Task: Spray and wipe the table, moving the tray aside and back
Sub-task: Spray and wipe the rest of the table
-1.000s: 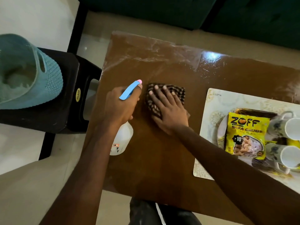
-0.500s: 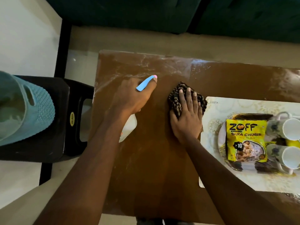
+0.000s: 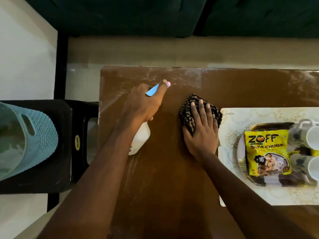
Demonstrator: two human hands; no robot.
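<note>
Big brown table [image 3: 165, 169] takes up most of the view, streaky and smeared along its far edge, with a black stool [image 3: 57, 152] holding a teal basket [image 3: 29, 140] off its left side. On the right end sits a pale patterned placemat [image 3: 229, 195], and on it the tray [image 3: 241, 161] with a yellow ZOFF snack packet [image 3: 265, 152] and two white mugs [image 3: 309, 152]. Left hand [image 3: 143, 104] is wrapped tight around the spray bottle [image 3: 140, 140], forefinger out along the blue nozzle, while the right hand [image 3: 202, 133] lies flat with fingers spread, pressing a checked cloth [image 3: 188, 114] onto the table right next to the placemat.
</note>
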